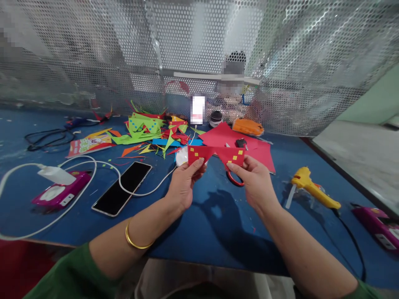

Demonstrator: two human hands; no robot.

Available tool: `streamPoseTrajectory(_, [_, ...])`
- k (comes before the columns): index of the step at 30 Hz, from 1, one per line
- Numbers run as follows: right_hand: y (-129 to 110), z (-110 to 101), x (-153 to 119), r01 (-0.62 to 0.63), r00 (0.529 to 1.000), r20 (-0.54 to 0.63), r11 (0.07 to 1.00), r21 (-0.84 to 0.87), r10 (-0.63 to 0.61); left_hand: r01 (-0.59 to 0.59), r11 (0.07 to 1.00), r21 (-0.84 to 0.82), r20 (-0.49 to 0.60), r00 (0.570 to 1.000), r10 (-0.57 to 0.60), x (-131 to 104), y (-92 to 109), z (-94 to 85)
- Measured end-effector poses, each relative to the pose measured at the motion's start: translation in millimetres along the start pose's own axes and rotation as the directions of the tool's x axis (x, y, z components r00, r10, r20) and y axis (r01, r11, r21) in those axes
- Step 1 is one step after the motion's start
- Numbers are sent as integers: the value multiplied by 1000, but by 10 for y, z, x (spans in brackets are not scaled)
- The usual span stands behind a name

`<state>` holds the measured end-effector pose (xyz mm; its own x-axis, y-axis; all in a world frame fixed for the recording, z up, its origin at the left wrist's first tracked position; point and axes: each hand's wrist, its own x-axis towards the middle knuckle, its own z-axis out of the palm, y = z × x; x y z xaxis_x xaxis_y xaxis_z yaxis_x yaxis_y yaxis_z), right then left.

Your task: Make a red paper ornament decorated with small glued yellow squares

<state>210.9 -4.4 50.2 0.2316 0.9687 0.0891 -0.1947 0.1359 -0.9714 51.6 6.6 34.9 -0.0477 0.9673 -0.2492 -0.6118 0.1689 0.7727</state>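
Observation:
A pair of red paper glasses with yellow squares is held up above the table between my two hands. My left hand pinches its left lens, thumb in front. On the other end, my right hand grips the right lens the same way. Just behind and below the paper glasses lie red-handled scissors, partly hidden by my right hand. Red paper sheets are spread beyond them. Green paper glasses with blue squares rest at the back left, among coloured paper scraps.
A black phone and a purple power box with a white cable lie left. To the right are a yellow glue gun and another purple box. A perforated metal screen stands behind, with a person beyond it.

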Motion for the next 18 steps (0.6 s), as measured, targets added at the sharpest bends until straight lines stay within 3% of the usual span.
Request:
streamPoseTrajectory(3, [-12,-3,5,6,999,-32,1000,22,-5,18,999,46,68,997,-21,-41,7,12])
streamPoseTrajectory(6, [5,23,-33,-24,1000,10,1000,13,24,33,993,114,120,992,-47,-83,-20,23])
streamPoseTrajectory(14, [103,109,-140,-87,985,146,995,-50,94,-57,997,52,25,998,55,-100,-146,34])
streamPoseTrajectory(18, [53,44,-99,-84,992,87,994,-73,90,-105,995,5,-6,995,105,-98,-66,50])
